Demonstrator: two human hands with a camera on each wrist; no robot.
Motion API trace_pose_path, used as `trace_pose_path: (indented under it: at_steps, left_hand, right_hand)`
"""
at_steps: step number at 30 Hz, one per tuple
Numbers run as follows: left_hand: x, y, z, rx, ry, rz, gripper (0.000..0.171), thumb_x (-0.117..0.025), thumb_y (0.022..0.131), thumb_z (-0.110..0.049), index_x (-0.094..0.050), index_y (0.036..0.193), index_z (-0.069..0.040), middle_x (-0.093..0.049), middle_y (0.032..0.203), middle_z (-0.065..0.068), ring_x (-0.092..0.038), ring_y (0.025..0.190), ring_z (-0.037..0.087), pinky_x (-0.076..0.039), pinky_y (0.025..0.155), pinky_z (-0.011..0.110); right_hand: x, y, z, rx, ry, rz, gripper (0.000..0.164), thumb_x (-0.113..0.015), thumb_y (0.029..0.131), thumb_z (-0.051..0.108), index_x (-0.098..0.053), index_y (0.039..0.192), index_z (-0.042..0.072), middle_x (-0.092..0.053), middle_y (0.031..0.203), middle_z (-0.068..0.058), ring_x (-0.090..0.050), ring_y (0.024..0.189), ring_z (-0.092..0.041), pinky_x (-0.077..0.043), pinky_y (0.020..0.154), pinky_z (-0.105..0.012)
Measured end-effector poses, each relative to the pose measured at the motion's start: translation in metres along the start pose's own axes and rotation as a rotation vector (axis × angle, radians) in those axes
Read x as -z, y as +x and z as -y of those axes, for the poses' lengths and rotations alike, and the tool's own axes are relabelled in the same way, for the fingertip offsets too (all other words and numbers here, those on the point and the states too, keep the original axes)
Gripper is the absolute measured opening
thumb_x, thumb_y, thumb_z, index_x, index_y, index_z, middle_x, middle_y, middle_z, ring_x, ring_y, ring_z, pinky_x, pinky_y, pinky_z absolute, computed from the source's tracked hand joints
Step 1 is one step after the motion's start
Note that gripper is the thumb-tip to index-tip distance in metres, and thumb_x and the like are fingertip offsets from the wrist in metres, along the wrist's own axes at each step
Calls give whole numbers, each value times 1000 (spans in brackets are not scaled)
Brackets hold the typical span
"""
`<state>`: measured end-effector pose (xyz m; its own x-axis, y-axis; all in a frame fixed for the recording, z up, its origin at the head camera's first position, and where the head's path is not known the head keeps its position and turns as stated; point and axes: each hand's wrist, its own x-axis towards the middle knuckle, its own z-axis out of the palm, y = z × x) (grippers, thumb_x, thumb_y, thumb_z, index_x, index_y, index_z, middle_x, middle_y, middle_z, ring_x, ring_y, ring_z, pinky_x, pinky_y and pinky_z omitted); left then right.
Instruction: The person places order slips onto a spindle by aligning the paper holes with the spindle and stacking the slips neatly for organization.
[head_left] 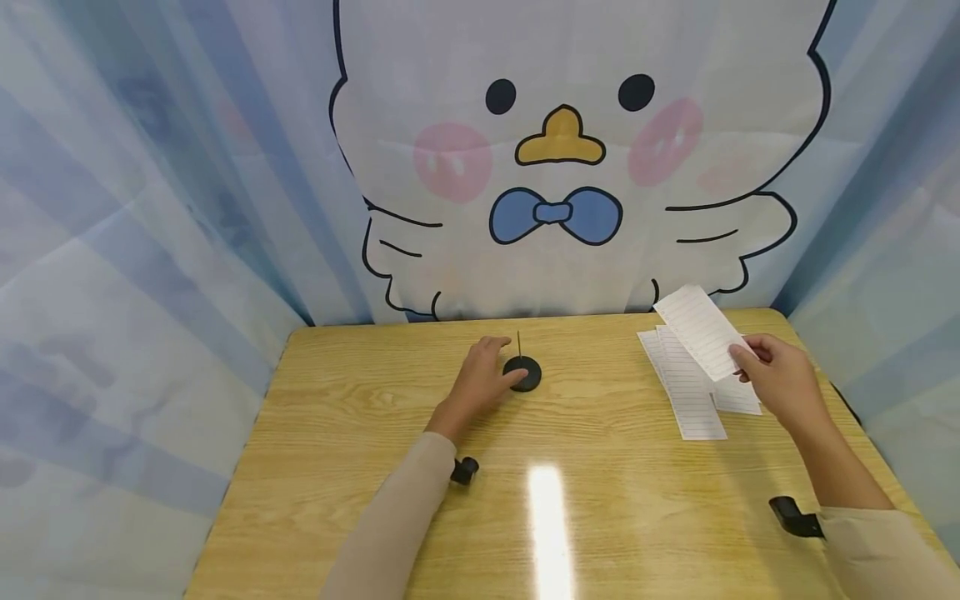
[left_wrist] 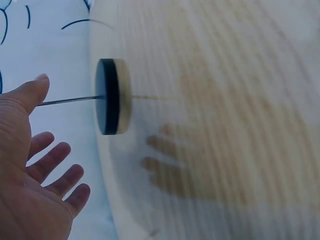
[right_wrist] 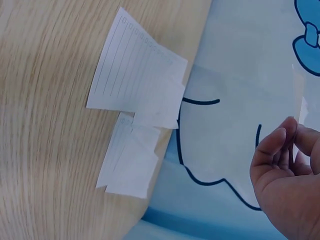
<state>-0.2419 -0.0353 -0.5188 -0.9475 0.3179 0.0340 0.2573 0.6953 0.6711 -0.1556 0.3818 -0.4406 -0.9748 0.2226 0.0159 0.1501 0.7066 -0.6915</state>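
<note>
At the back middle of the table stands a paper spike: a round black base [head_left: 532, 372] with a thin upright rod [head_left: 519, 342]. My left hand [head_left: 480, 375] is just left of it, thumb and fingers spread apart. In the left wrist view, the thumb tip overlaps the rod [left_wrist: 75, 100], while the other fingers are loosely bent and hold nothing. Between thumb and fingers, my right hand [head_left: 783, 379] pinches a lined paper slip [head_left: 693, 325] above the table. The right wrist view shows that slip [right_wrist: 298, 95] nearly edge-on. Below it lie several overlapping lined slips [head_left: 693, 408].
The wooden table [head_left: 360, 467] ends at the back against a curtain [head_left: 465, 275] with a cartoon bird print. More curtain hangs along both sides. Black camera mounts [head_left: 465, 471] sit at both wrists. A bright light reflection runs down the table's front middle.
</note>
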Motion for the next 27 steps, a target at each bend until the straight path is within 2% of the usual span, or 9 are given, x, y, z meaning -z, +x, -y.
trace_pose_path:
  at_steps: [8,15,22,27]
  left_hand:
    - [22,1,-14,-33,-49,-75,66,-72,98,-42,-51,151,-10,-50,152,12,-45,144,34,-43,114,53]
    - [40,0,-32,-110,-72,-124,57,-64,103,-40,-53,149,-10,-54,147,12,-52,138,31,-46,112,50]
    - [50,2,-51,-199,-111,-159,47,-62,105,-34,-58,143,-6,-61,138,14,-58,127,30,-51,104,48]
    - [55,6,-61,-248,-143,-206,35,-63,105,-28,-68,131,-6,-68,124,13,-63,114,27,-54,96,44]
  right_hand:
    - [-13,-1,20,46,34,9,52,-53,108,38,-59,133,-7,-68,105,-18,-60,75,-4,-50,61,-20]
    - [-21,-2,38,81,59,35,50,-53,109,37,-61,131,-7,-67,103,-19,-60,76,-8,-51,63,-20]
    - [-30,-2,53,105,96,70,49,-53,108,38,-60,132,-5,-67,104,-17,-62,77,-10,-53,65,-20]
    - [-36,-1,63,140,133,98,48,-54,108,36,-60,131,-6,-69,104,-17,-63,78,-7,-54,66,-19]
